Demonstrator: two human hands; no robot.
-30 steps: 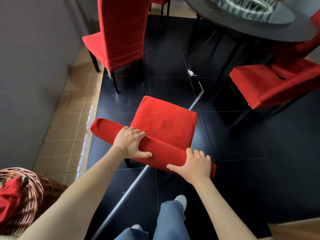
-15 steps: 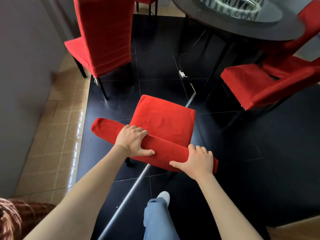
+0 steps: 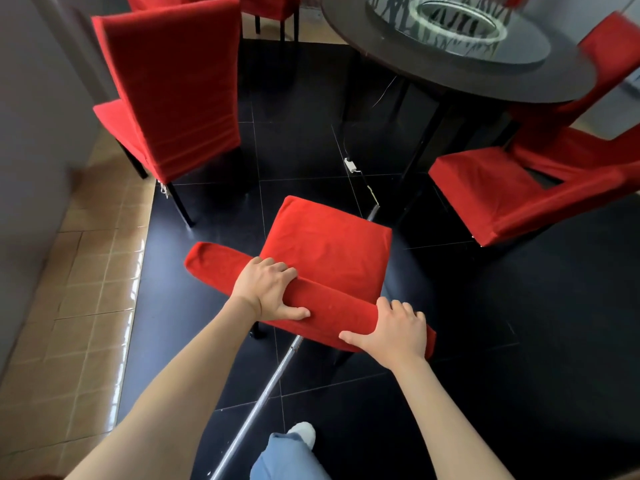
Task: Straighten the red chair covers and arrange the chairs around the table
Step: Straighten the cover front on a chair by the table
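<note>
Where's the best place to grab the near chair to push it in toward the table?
Probably the top edge of the backrest, from behind. It's a thick rounded bar facing the person, and the left hand and right hand already wrap it, spread apart, so a push toward the table should stay straight.

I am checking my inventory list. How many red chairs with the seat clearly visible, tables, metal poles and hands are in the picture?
Red chairs, seat clearly visible: 3
Tables: 1
Metal poles: 1
Hands: 2
Total: 7
Other chairs are cut off.
</note>
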